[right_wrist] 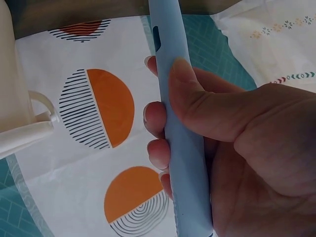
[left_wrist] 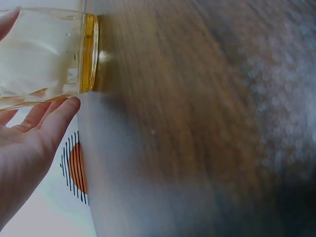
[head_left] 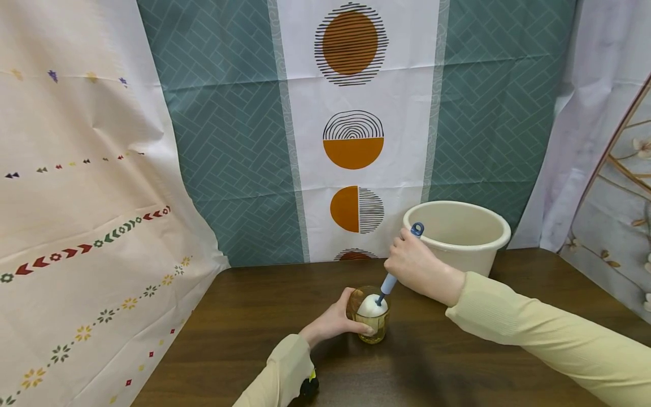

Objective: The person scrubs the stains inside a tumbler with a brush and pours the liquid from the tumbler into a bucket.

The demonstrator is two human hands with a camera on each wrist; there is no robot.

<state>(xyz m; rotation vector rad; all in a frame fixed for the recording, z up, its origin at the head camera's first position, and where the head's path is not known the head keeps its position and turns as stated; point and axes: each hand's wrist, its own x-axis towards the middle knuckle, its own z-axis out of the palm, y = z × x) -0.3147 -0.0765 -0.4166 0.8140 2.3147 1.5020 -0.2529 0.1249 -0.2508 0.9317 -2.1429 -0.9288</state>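
Observation:
A sponge-headed cup brush, its blue handle in the grip of my right hand, slants down into an amber glass. Thumb and fingers wrap the handle in the right wrist view. The white sponge head sits inside the glass, partly above its rim. My left hand holds the glass from the left, thumb on the near side and fingers on the far side. The glass's thick base is close to the tabletop; I cannot tell whether it touches.
A cream basin stands at the back right of the brown wooden table, behind my right hand. Patterned cloths hang behind the table and along both sides. A black device is at my left wrist.

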